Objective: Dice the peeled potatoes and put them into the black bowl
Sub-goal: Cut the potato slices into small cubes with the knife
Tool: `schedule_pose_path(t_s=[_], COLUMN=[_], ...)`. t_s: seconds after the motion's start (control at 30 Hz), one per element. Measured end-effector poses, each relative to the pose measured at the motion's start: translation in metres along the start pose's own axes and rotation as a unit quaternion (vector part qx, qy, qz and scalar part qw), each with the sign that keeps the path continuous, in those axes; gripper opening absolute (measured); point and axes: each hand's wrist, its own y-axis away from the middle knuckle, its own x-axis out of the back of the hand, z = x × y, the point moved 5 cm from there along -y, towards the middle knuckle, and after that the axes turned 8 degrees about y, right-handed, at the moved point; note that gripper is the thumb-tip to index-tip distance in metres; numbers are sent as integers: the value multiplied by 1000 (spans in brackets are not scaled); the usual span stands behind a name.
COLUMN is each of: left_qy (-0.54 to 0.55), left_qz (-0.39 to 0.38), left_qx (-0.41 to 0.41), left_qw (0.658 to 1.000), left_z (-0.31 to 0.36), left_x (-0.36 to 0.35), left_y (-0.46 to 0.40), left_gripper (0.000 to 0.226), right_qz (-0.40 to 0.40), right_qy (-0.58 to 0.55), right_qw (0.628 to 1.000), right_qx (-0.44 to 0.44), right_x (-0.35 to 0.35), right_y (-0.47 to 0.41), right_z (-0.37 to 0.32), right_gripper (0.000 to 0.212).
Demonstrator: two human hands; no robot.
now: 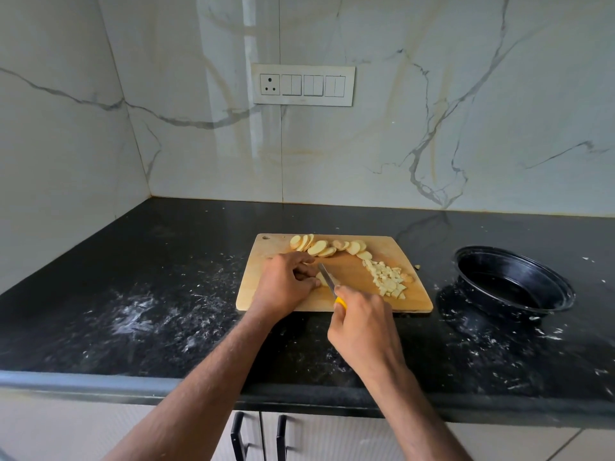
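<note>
You stand at a black stone counter (139, 294) set into a corner of white marble-look wall, with a switch plate (303, 85) on the back wall straight ahead. White specks and smears lie over the counter, thickest to the left of the wooden cutting board (349, 272) and around the black bowl (514, 282). Below the counter's front edge you can see two black cabinet handles (259, 437).

The board lies in front of you with its long side running left to right. Along its far edge a row of round potato slices (327, 246) overlaps in a band running left to right, curving down at the right end. On the right half a pile of potato dice (387, 277) stretches from the far side toward the near right corner. One small scrap (417, 267) sits on the counter just off the board's right edge.

Your left hand (286, 284) is curled down on the board, fingertips pinning a slice (322, 279) flat; most of that slice is hidden by your fingers and the blade. Your right hand (362, 327) grips the yellow handle of the knife (327, 281), and the blade points away from you and a little left, its edge down on the slice beside your left fingertips.

The bowl stands on the counter to the right of the board, apart from it, tilted so its mouth faces you and the left. No potato shows inside it. Nothing lies between the board and the bowl except the scrap and white specks.
</note>
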Motion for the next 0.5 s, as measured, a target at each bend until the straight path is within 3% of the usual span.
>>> schedule_pose_path(t_s=[0.5], left_qy=[-13], left_qz=[-17], left_qx=[-27], left_qw=[999], left_z=[5], left_x=[-2], left_y=[-1], left_gripper=[46], right_qz=[-42], right_qy=[-9], right_qw=[999], right_qx=[29], right_x=[-2], right_y=[-8], right_z=[-2], right_gripper=[34])
